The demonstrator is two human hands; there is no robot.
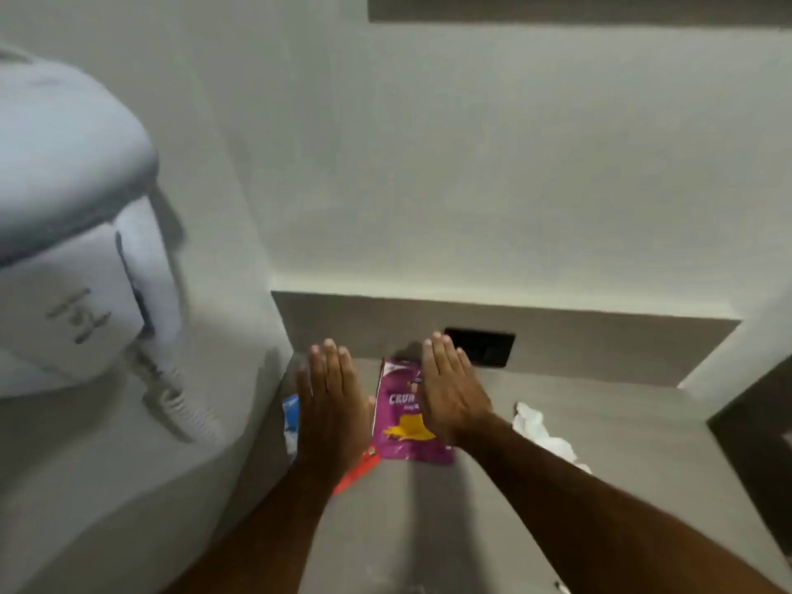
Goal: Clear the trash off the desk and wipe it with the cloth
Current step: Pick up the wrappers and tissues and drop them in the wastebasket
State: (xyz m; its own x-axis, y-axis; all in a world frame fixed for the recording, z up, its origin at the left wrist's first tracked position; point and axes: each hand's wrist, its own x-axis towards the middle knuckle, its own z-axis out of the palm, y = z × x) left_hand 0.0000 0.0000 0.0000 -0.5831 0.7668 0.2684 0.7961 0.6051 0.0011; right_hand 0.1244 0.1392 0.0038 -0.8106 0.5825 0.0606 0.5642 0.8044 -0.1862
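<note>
Both my hands are stretched flat over the grey desk [621, 486], fingers extended and held together, holding nothing. My left hand [332, 400] hovers above a red wrapper [355, 475] and beside a blue-and-white wrapper [290, 415] at the desk's left edge. My right hand [450, 392] partly covers a purple snack packet [405, 426] with yellow print. A crumpled white tissue or cloth [538, 430] lies to the right of my right forearm; I cannot tell which it is.
A white wall-mounted hair dryer [73, 259] with a coiled cord [180, 405] hangs close on the left. A black socket plate [482, 347] sits in the grey back panel. A dark recess [758, 426] borders the desk on the right.
</note>
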